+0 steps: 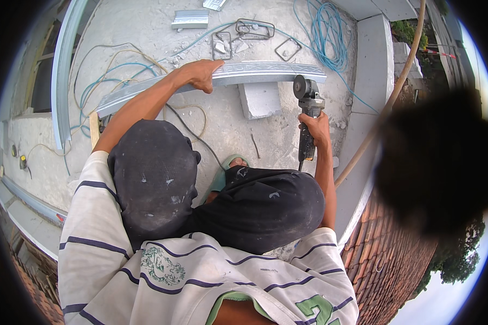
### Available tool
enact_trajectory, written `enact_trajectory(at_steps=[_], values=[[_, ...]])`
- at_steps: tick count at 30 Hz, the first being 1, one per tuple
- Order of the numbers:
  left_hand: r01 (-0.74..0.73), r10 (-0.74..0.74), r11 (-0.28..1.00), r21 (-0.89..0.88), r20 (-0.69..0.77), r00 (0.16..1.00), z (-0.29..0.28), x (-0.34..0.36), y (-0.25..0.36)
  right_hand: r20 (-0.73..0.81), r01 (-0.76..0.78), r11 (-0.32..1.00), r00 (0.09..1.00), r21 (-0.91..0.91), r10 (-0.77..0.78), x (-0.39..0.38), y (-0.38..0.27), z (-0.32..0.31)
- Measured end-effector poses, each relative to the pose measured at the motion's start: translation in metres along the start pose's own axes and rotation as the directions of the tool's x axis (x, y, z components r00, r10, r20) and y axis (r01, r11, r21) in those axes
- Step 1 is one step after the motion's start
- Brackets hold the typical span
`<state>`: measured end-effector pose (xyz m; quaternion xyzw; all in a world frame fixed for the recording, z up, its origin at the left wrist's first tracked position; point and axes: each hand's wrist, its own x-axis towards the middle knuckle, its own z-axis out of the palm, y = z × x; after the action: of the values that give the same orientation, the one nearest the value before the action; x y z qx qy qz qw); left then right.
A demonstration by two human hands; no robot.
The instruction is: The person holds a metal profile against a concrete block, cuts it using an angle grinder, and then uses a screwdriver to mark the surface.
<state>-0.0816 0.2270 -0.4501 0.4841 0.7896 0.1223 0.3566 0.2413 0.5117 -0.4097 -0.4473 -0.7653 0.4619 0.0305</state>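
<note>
A long galvanized metal channel lies across in front of me, its right part above a pale block. My left hand is closed over the channel left of its middle, thumb on the near side; some fingers are hidden behind it. In my right hand is an angle grinder, gripped round its dark body. The grinder's disc stands upright close to the channel's right end; whether they touch I cannot tell. Its cord trails down behind my raised knee.
A coiled blue hose lies at the far right, with tangled cables at the left. Bent steel stirrups and a short channel offcut lie beyond. Another long channel stands left. A low wall borders the right, above roof tiles.
</note>
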Motion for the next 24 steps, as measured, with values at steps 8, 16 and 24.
enact_trajectory(at_steps=[8,16,24], values=[[0.024,-0.024,1.0,-0.008,0.019,1.0,0.0,-0.001,0.002,-0.011,-0.009,1.0,1.0,-0.002,0.009,-0.003,-0.005,0.001],[-0.014,0.014,1.0,0.014,-0.017,1.0,0.001,0.001,-0.002,-0.021,0.013,1.0,1.0,0.022,-0.013,0.003,-0.011,0.003],[-0.026,0.026,1.0,0.004,-0.018,0.999,-0.001,0.0,-0.001,-0.013,0.007,1.0,1.0,0.021,-0.006,0.005,-0.007,0.002]])
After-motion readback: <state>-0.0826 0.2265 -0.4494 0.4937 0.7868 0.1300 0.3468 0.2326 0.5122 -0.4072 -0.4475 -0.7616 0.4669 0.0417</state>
